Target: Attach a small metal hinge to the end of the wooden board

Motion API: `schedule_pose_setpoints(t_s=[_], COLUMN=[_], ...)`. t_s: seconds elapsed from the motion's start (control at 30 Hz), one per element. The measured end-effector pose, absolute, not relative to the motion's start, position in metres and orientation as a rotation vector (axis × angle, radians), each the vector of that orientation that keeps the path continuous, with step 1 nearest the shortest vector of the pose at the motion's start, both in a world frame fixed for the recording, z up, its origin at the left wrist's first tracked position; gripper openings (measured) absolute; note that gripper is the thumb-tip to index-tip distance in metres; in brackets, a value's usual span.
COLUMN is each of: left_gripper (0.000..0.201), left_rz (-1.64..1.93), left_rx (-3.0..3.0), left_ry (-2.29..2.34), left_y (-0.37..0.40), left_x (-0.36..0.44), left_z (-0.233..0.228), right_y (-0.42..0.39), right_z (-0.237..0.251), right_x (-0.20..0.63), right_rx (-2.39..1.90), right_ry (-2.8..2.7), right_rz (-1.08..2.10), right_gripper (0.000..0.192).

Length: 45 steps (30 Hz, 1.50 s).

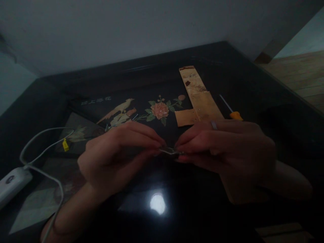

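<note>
Over the dark, glossy table, both hands pinch a small, thin, bent metal piece (169,151); its exact kind is too small and dim to make out. My left hand (116,152) grips one end between thumb and fingertips. The other end sits in the closed fingertips of my right hand (227,148), which wears a ring. Behind and beneath the right hand lies a wooden board (206,106) with a short crosspiece (184,118) beside it. A screwdriver with an orange handle (236,115) rests just beyond the right knuckles.
Small metal bits (108,127) lie behind the left hand. A white power strip (14,184) and its looping cable (37,136), with a yellow tag (65,144), occupy the left side. The table (162,189) bears a bird-and-flower picture and meets a wall at the back.
</note>
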State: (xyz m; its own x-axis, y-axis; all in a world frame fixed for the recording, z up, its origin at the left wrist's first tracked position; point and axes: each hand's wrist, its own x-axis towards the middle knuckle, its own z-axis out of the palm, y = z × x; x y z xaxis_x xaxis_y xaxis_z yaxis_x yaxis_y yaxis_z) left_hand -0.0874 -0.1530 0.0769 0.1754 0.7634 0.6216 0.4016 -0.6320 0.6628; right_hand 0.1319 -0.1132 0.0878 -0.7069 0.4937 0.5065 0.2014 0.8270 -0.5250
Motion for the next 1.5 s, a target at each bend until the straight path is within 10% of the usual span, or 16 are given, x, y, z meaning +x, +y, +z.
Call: schedule_pose_setpoints(t_s=[0.67,1.17,1.5], left_gripper=[0.026,0.027,0.045], left_rz=[0.787,0.997,1.026], left_rx=[2.15,0.788,1.049], left_ry=[1.344,1.483,1.893], left_y=[-0.149,-0.156,-0.164], left_x=[-0.074,-0.171,-0.208], left_z=[0.072,0.019,-0.004], right_y=[-0.103,-0.08,-0.078], right_z=[0.071,0.038,0.011], right_x=[0.12,0.191,0.221], right_rx=[-0.767,-1.362,-1.715], right_ry=[-2.193,-2.188,-1.995], right_rz=[1.187,0.862,0.786], right_gripper=[0.028,0.021,0.023])
